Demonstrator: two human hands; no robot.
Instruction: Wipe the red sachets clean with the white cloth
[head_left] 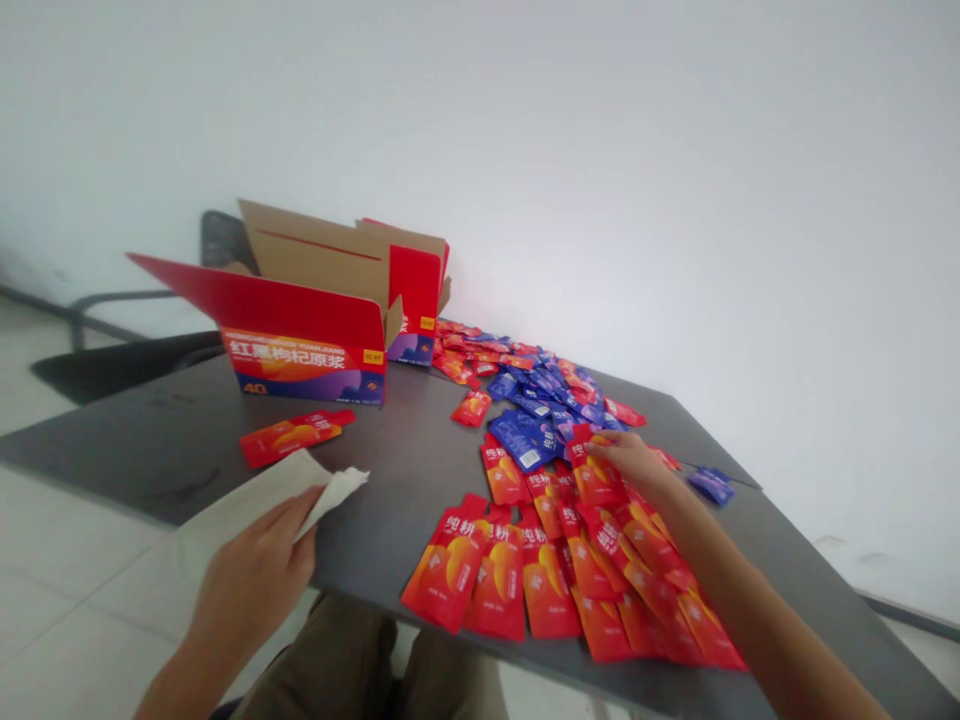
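Hands are working apart: left hand point(251, 585) is gripping a crumpled white sheet point(262, 500), right hand point(630, 462) is touching glossy red sachets point(546, 590) laid out near, with a red-and-blue sachet heap point(540, 385) still sitting far.

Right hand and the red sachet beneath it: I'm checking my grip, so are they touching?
Touching. The head view shows the fingers of the right hand lying on the red sachet, with no tabletop visible between them.

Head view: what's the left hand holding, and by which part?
The left hand holds a whitish sheet, cloth or paper, gripping its lower edge near the creased end, with a corner sticking out past the fingers.
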